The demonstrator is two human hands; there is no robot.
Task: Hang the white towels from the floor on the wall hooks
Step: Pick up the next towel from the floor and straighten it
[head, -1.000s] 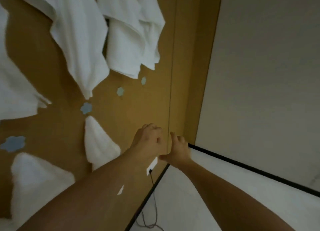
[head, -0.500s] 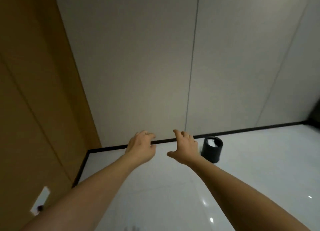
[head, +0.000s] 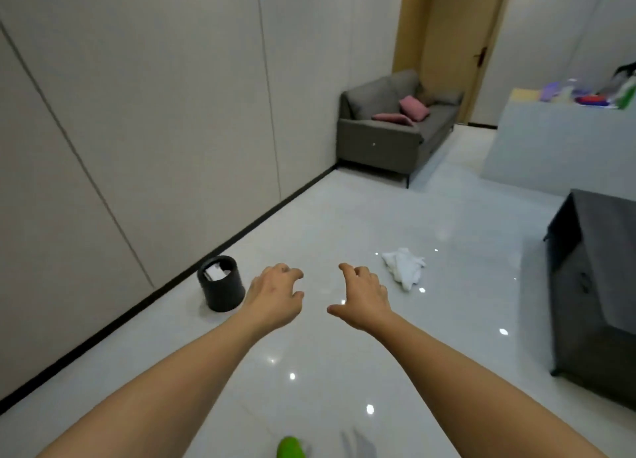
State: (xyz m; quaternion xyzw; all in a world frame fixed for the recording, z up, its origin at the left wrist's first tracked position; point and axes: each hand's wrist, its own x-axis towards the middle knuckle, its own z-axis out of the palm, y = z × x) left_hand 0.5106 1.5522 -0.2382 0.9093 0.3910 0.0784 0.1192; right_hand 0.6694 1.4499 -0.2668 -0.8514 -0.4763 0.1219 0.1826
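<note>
One white towel (head: 403,267) lies crumpled on the glossy floor (head: 344,354), ahead and right of the right hand (head: 364,299), not touched. Both hands hover palm-down, fingers loosely curled, holding nothing; left hand (head: 275,296) near a black bin (head: 222,285) by the wall (head: 155,113). Grey sofa (head: 395,127) with pink cushions far back; dark cabinet (head: 595,285) at right.

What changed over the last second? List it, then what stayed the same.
The view swung right, from the towel-hung wall to open floor, bringing a crumpled white towel and black bin into sight. Unchanged: left hand and right hand stay outstretched, loosely curled, holding nothing.
</note>
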